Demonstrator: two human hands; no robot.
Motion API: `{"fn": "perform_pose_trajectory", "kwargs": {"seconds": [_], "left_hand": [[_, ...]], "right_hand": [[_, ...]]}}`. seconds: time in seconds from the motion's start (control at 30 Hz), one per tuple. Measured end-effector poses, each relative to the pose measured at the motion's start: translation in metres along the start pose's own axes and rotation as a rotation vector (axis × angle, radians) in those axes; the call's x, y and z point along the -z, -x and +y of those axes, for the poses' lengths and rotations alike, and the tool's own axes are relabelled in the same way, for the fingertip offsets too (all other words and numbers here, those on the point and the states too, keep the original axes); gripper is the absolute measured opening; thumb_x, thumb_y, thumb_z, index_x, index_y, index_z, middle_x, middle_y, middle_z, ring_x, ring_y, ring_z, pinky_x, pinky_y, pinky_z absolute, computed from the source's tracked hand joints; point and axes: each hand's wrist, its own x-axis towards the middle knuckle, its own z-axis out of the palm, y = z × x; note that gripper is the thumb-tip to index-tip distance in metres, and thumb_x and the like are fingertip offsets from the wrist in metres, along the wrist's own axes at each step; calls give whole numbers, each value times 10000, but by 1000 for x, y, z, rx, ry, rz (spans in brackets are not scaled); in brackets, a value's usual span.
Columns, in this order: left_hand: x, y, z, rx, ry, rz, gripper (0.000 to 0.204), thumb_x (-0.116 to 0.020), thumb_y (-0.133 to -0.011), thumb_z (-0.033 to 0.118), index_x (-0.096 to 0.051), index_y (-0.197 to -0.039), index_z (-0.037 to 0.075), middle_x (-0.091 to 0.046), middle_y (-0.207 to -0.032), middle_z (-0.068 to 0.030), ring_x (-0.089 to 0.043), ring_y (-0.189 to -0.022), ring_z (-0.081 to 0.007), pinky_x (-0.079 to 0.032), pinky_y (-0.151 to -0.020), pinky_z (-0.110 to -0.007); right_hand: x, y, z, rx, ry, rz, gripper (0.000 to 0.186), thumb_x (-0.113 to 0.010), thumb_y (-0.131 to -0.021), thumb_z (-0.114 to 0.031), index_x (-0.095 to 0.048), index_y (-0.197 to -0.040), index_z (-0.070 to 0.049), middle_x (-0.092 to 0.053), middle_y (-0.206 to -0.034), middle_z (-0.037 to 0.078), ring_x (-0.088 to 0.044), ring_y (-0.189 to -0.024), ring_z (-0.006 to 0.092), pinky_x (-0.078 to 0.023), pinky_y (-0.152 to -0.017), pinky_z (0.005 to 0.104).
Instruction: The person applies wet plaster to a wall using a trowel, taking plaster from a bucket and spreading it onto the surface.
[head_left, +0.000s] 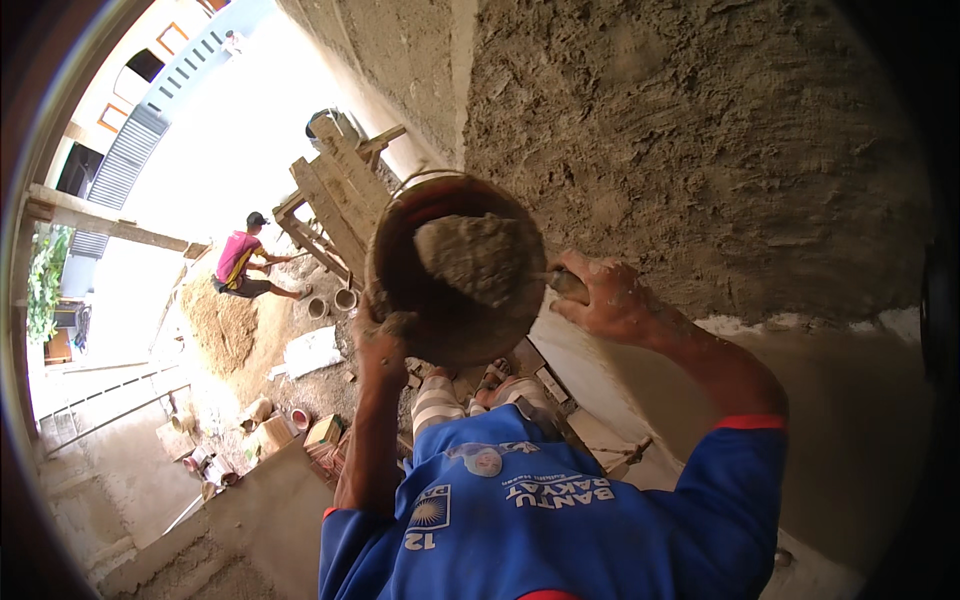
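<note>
My left hand is closed on the near left side of a dark round bucket, which is tilted so its mouth faces me. My right hand is wrapped round the handle of a trowel at the bucket's right rim. A heap of wet grey mortar lies at the trowel's blade end, within the bucket's mouth, and covers the blade. Both hands are smeared with mortar. To the right of the bucket rises a wall with rough, damp plaster.
Wooden trestle planks stand beyond the bucket. Lower down on the left, a person in a maroon top crouches by a sand pile. Several buckets and pots, a white sack and bricks lie on the ground below.
</note>
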Motion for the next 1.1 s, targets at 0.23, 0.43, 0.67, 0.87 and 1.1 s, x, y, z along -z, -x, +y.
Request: {"fn": "perform_pose_trajectory", "kwargs": {"seconds": [0.23,0.43,0.67,0.87,1.1], "left_hand": [[70,1,-46,-111,104,220,508,-615,-755,-30,-526,-1254,-3,-633,-1102,-108,-650,-912,-216,-562,-755,-322],[61,-16,-59,-71,-10,164,623,-603,-735,-16,-499,-1346,43,-649,-1057,-72,-652,-850,-178,-554,-738,-291],[54,7,-60,38,30,158,580,-581,-707,-63,-523,-1280,12,-636,-1089,-88,-636,-908,-199,-547,-808,-313],[13,21,-72,50,17,109,525,-601,-727,-31,-541,-1246,20,-659,-1007,-85,-667,-821,-189,-575,-699,-301],[-23,21,-61,-7,-233,-95,550,-555,-740,-10,-518,-1289,-27,-653,-1071,-98,-632,-925,-181,-523,-844,-302]], "right_hand": [[84,-1,-65,364,-233,-138,408,-761,-803,-215,-604,-1126,-22,-672,-905,169,-678,-858,312,-511,-753,399],[93,-29,21,-503,-252,167,459,-673,-885,-265,-580,-1253,-8,-662,-1030,139,-648,-921,236,-561,-777,368],[148,19,54,-282,-207,707,344,-618,-920,-212,-590,-1221,-49,-623,-894,87,-565,-652,131,-517,-516,267],[5,52,71,-170,-253,136,382,-602,-834,-142,-603,-1197,-27,-652,-955,179,-646,-844,269,-542,-771,392],[-65,50,74,423,1216,422,445,-551,-851,-248,-616,-1226,-18,-623,-1136,248,-606,-1034,335,-437,-899,477]]}}
